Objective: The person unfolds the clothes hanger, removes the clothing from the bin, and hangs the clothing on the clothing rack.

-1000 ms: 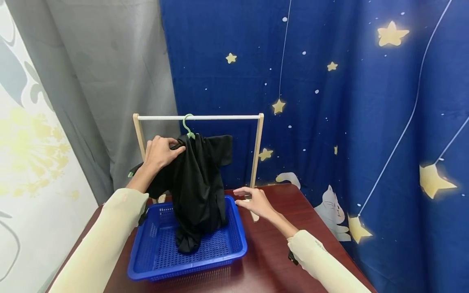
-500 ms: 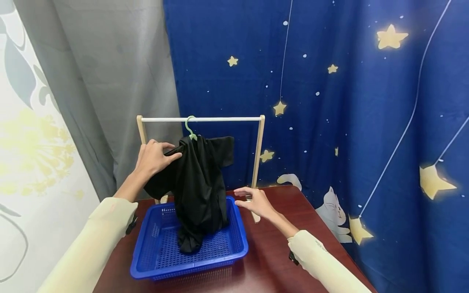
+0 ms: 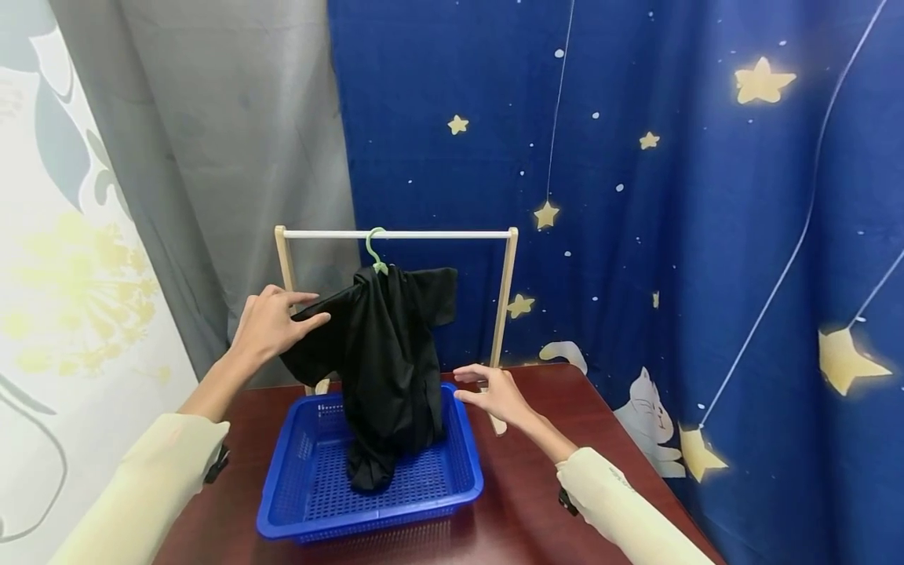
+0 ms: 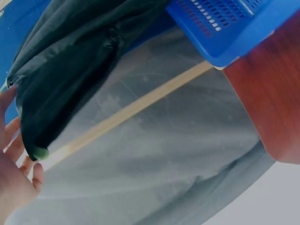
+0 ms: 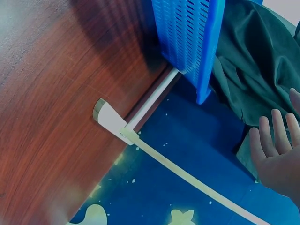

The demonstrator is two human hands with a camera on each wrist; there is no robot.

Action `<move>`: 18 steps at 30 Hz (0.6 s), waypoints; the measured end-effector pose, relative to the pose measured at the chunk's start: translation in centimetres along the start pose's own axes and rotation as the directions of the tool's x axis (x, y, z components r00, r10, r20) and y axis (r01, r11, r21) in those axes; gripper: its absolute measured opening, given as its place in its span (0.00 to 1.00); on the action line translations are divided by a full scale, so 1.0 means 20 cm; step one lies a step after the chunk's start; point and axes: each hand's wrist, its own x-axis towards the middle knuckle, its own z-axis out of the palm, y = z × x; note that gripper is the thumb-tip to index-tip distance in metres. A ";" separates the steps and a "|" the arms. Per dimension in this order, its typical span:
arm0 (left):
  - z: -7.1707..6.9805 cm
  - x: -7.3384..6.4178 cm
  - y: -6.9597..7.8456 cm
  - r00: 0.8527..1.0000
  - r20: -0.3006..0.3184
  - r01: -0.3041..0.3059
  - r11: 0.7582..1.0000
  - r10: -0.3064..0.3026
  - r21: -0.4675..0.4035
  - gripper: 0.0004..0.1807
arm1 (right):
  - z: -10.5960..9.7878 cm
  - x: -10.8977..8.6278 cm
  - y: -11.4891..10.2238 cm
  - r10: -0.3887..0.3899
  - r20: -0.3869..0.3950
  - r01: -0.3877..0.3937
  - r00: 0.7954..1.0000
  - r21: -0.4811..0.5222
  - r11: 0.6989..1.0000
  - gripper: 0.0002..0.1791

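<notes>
A black short-sleeved shirt (image 3: pixel 395 361) hangs on a light green hanger (image 3: pixel 374 247) hooked over the white rail. My left hand (image 3: pixel 268 322) is at the left shoulder and sleeve, with thumb and forefinger spread apart. In the left wrist view, the hanger's green end (image 4: pixel 41 153) peeks out of the cloth beside the fingers of that hand (image 4: pixel 16 173). My right hand (image 3: pixel 497 392) holds nothing, its fingers extended and thumb apart, just right of the blue basket (image 3: pixel 282 463). The shirt's lower part drops into this basket.
A small wooden rack with a white rail (image 3: pixel 445 235) stands behind the basket on the dark red table (image 3: pixel 551 455). One rack foot (image 5: pixel 110 119) rests near the table's back edge. Grey and star-patterned blue curtains (image 3: pixel 636 235) hang close behind.
My left hand has moved outward from near the collar along the shoulder to the sleeve, and its fingers have left the cloth near the neck. The right hand stays in place.
</notes>
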 end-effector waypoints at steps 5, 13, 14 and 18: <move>-0.01 -0.08 -0.05 0.999 -0.038 -0.002 1.000 0.002 -0.014 0.29 | 0.01 0.00 0.01 0.009 0.001 -0.009 1.000 -0.013 1.000 0.21; 0.00 -0.24 -0.12 0.995 -0.095 0.013 0.997 -0.020 -0.070 0.31 | 0.02 -0.01 0.00 0.020 0.030 -0.021 0.999 0.038 0.999 0.22; 0.00 -0.26 -0.13 0.995 -0.099 0.022 0.997 -0.030 -0.079 0.32 | 0.02 -0.01 0.00 0.023 0.037 -0.025 0.999 0.045 0.999 0.23; 0.02 -0.37 -0.18 0.991 -0.106 0.070 0.991 -0.082 -0.111 0.37 | 0.03 -0.01 0.02 0.009 0.069 -0.011 0.998 0.037 0.999 0.23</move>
